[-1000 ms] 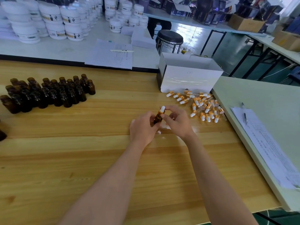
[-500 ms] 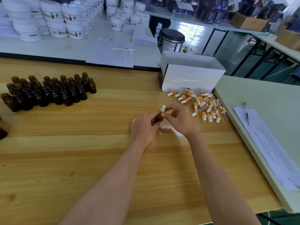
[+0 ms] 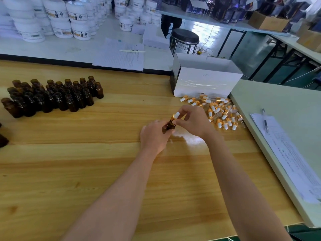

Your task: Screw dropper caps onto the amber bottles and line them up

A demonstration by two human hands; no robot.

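Note:
My left hand (image 3: 154,136) grips a small amber bottle (image 3: 170,125), held tilted above the wooden table (image 3: 86,171). A gold dropper cap with a white bulb (image 3: 175,116) sits on the bottle's neck, and my right hand (image 3: 192,121) pinches it between thumb and fingers. A cluster of several uncapped amber bottles (image 3: 55,96) stands at the far left. Loose gold and white dropper caps (image 3: 218,112) lie in a pile just right of my hands.
A white open box (image 3: 205,80) stands behind the cap pile. A pale side table (image 3: 278,105) on the right carries a paper sheet (image 3: 291,157) and a pen (image 3: 265,120). White jars (image 3: 57,20) and papers (image 3: 121,56) fill the far bench. Another dark bottle (image 3: 2,140) shows at the left edge.
The hands stay together on the bottle and cap; my right fingers have shifted slightly round the cap. The bottle cluster and the cap pile are unchanged.

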